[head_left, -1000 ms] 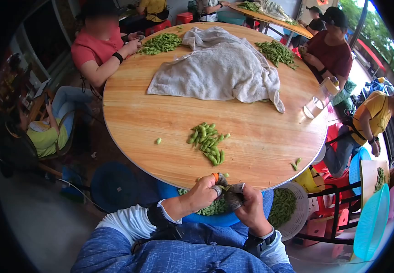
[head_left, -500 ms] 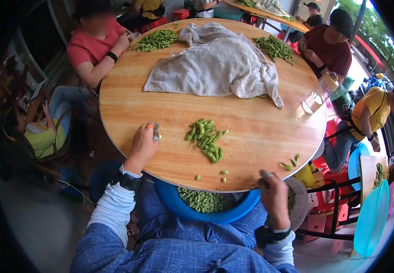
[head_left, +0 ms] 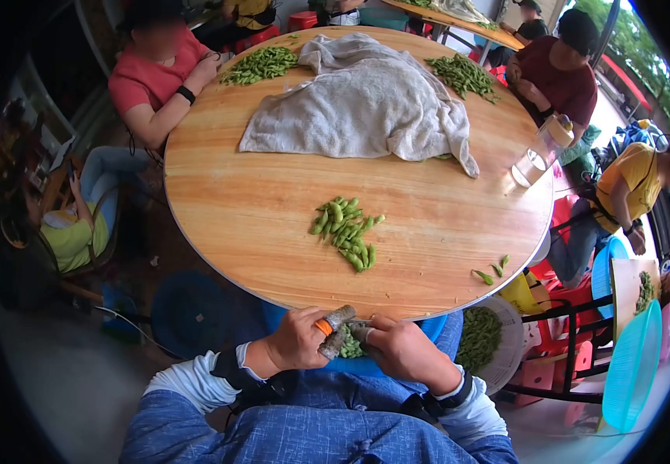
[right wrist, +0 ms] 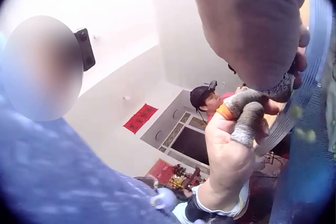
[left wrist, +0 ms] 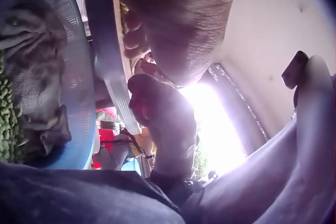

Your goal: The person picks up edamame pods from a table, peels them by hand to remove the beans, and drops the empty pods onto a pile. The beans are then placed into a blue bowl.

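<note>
Both hands meet at the near table edge, low over a blue basin [head_left: 433, 328] of shelled green beans [head_left: 350, 345]. Grey wraps cover the thumb and index finger of the left hand [head_left: 296, 340], with an orange band on one. A gap shows between that thumb and finger. Facing it, the right hand [head_left: 408, 348] has bent, wrapped fingers at the table's rim. Blurred green beans [right wrist: 303, 129] hang beside the hands in the right wrist view. Dark cloth [left wrist: 37, 77] lies in the basin in the left wrist view. Ahead is a pile of edamame pods [head_left: 344, 232].
The round wooden table [head_left: 258, 224] also bears a few pods [head_left: 497, 267] at right, a grey towel [head_left: 358, 108] and a bottle [head_left: 536, 158]. A white basket [head_left: 509, 340] of pods stands right of the basin. Two people sit across, near more pods.
The hands worked together at the edge, then spread apart, the left reaching out over the table. Now they are back together over the basin, and the loose beans near the table edge are gone.
</note>
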The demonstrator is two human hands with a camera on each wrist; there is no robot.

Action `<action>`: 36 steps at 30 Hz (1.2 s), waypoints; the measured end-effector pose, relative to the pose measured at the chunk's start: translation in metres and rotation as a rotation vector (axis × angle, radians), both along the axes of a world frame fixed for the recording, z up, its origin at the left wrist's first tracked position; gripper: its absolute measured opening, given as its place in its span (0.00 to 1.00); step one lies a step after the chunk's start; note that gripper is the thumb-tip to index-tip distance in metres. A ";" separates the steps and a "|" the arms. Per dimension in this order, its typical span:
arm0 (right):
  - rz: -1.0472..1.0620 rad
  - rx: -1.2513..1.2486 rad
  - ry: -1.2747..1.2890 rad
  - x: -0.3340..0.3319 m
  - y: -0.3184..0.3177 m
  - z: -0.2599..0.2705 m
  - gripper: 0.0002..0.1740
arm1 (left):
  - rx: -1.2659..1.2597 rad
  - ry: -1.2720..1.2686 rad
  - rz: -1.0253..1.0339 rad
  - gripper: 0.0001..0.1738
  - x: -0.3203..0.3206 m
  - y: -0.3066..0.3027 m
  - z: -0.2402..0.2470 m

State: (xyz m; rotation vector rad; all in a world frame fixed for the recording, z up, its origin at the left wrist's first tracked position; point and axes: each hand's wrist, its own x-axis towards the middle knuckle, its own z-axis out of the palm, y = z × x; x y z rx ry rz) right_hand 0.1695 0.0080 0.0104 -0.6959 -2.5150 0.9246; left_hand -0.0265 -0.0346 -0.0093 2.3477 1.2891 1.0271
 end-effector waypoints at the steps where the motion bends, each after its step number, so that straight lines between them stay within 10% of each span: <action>1: 0.030 -0.045 0.022 0.004 -0.001 0.003 0.13 | 0.005 0.006 0.000 0.17 0.000 0.002 0.005; 14: -0.636 -0.323 0.308 0.034 0.002 -0.002 0.13 | -0.158 0.484 0.256 0.08 0.038 0.111 0.013; 22: -0.592 -0.568 0.582 0.012 0.015 0.005 0.18 | -0.680 -0.261 -0.215 0.06 0.024 0.086 0.027; 29: -0.530 -0.529 0.568 0.005 0.014 -0.002 0.10 | -1.062 -1.083 -0.190 0.06 0.032 0.065 0.035; 36: -0.534 -0.642 0.613 0.003 0.004 0.004 0.11 | -0.800 -1.094 -0.156 0.06 0.037 0.054 0.021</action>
